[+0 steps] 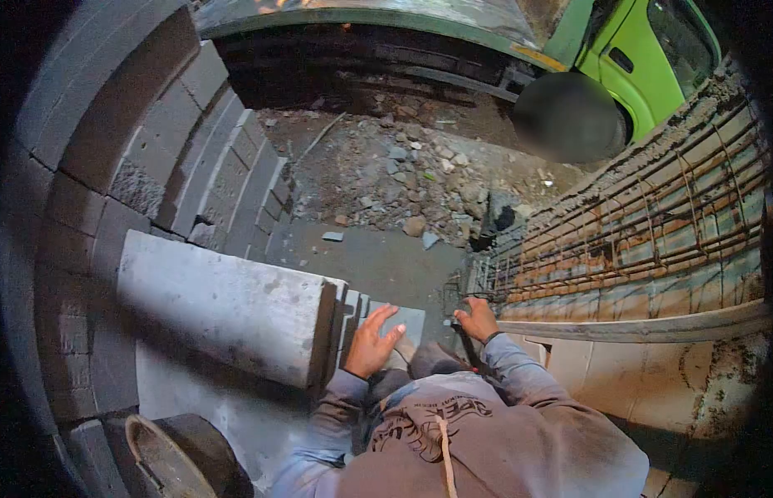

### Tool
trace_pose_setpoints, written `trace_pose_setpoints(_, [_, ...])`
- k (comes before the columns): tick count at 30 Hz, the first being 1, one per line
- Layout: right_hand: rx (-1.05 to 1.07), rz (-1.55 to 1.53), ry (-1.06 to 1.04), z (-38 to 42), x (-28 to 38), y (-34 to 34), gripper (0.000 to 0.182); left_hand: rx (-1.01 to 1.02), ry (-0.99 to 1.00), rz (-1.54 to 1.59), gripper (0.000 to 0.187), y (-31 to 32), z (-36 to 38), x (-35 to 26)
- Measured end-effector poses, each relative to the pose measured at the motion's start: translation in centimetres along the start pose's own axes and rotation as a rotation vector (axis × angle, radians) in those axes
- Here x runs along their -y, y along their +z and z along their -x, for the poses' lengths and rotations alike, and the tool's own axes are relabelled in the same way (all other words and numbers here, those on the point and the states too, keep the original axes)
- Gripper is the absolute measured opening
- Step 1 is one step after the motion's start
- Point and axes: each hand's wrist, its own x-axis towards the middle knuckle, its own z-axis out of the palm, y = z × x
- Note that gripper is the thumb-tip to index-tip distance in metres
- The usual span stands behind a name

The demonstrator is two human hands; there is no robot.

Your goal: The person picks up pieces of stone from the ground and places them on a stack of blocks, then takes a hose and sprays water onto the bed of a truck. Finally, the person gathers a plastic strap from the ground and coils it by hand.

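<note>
My left hand [372, 342] is open, with its thumb apart from its fingers. It is close to the right end of a large pale block [229, 303], beside narrower block edges. Past its fingertips shows a flat light-grey piece [411, 322] low down. My right hand [478, 319] has bent fingers near the lower end of a rusty rebar cage [627, 241]. A dark, narrow thing shows just below that hand; I cannot make out what it is or whether the fingers grip it.
Grey block walls [79, 216] rise at left, with a bucket [166, 465] at the lower left. Rubble [411, 170] lies ahead on the ground. Behind it stands a truck with a green cab [631, 70]. A board edge [636, 329] runs along the right under the rebar.
</note>
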Motion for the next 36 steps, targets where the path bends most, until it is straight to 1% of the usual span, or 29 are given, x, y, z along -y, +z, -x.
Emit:
trace_pose_setpoints(2, [-0.074, 0.03, 0.026, 0.2, -2.0, -2.8, 0.049, -0.003, -0.069, 0.064, 0.037, 2.3, -2.0, -0.5])
trace_pose_setpoints(3, [-0.022, -0.073, 0.037, 1.3, 1.0, 2.3, 0.047, 0.004, -0.217, -0.008, 0.036, -1.8, -0.7, 0.1])
trace_pose_setpoints(5, [-0.079, -0.051, 0.054, 0.0, -0.9, 0.3, 0.044, -0.02, -0.362, 0.075, 0.038, 0.4, -3.5, -0.9])
trace_pose_setpoints(6, [-0.066, -0.074, 0.103, -0.8, -1.2, -1.5, 0.042, -0.024, -0.394, 0.227, 0.031, 1.9, -4.8, -0.9])
trace_pose_setpoints(8, [0.003, -0.157, 0.197, -1.4, 0.3, -3.5, 0.039, -0.06, -0.408, 0.303, 0.028, 3.8, -5.9, 0.4])
trace_pose_setpoints(9, [0.024, -0.165, 0.217, -2.6, -0.3, -4.4, 0.038, -0.097, -0.402, 0.349, 0.029, 5.1, -7.2, 1.5])
trace_pose_setpoints(10, [0.048, -0.179, 0.233, -3.4, -0.8, -4.6, 0.037, -0.081, -0.445, 0.468, 0.042, 6.8, -7.9, 4.9])
trace_pose_setpoints(11, [0.082, -0.205, 0.256, -4.0, -1.1, -4.4, 0.036, -0.097, -0.402, 0.383, 0.045, 7.0, -8.7, 4.8])
trace_pose_setpoints(12, [0.094, -0.2, 0.182, -4.8, -1.0, -5.5, 0.037, -0.108, -0.353, 0.293, 0.048, 7.5, -9.8, 4.4])
trace_pose_setpoints(13, [0.069, -0.195, 0.209, -5.7, -1.5, -5.8, 0.036, -0.127, -0.298, 0.209, 0.051, 7.7, -11.1, 4.1])
trace_pose_setpoints(15, [0.013, -0.154, 0.233, -7.2, -2.8, -6.5, 0.036, -0.154, -0.381, 0.241, 0.056, 8.8, -13.3, 6.1])
trace_pose_setpoints(17, [-0.101, -0.192, 0.153, -8.2, -3.4, -7.6, 0.035, -0.17, -0.46, 0.256, 0.058, 9.0, -15.9, 6.5])
trace_pose_setpoints(19, [-0.093, -0.217, 0.156, -8.9, -3.5, -9.4, 0.034, -0.201, -0.434, 0.142, 0.055, 9.0, -18.1, 5.8])
trace_pose_setpoints(20, [-0.141, -0.24, 0.162, -9.4, -4.0, -9.8, 0.035, -0.208, -0.431, 0.086, 0.054, 9.1, -18.8, 5.7])
trace_pose_setpoints(23, [-0.237, -0.316, 0.23, -10.7, -5.2, -10.7, 0.036, -0.214, -0.459, -0.064, 0.05, 10.8, -21.5, 10.9])
trace_pose_setpoints(25, [-0.26, -0.388, 0.318, -11.1, -5.1, -11.4, 0.035, -0.175, -0.552, -0.252, 0.05, 10.9, -22.9, 12.5])
trace_pose_setpoints(26, [-0.253, -0.487, 0.277, -11.1, -4.9, -11.9, 0.031, -0.156, -0.596, -0.35, 0.05, 10.8, -23.8, 13.5])
trace_pose_setpoints(29, [-0.345, -0.489, 0.325, -12.4, -6.0, -10.7, 0.031, 0.045, -0.767, -0.161, 0.052, 12.8, -27.8, 22.5])
trace_pose_setpoints(30, [-0.365, -0.478, 0.315, -13.2, -7.0, -9.5, 0.03, 0.043, -0.762, -0.198, 0.053, 12.5, -28.9, 21.2])
trace_pose_setpoints(31, [-0.381, -0.463, 0.306, -14.0, -8.3, -8.1, 0.03, 0.042, -0.761, -0.23, 0.054, 11.5, -29.5, 16.8])
trace_pose_setpoints(32, [-0.395, -0.443, 0.296, -15.4, -9.0, -7.3, 0.029, 0.041, -0.763, -0.259, 0.055, 11.1, -30.7, 14.7])
trace_pose_setpoints(35, [-0.347, -0.37, 0.308, -19.8, -8.7, -6.0, 0.026, 0.163, -0.586, -0.373, 0.047, 12.6, -35.5, 18.6])
trace_pose_setpoints(36, [-0.324, -0.418, 0.36, -22.8, -10.3, -3.9, 0.025, 0.164, -0.492, -0.436, 0.047, 13.8, -37.3, 23.2])
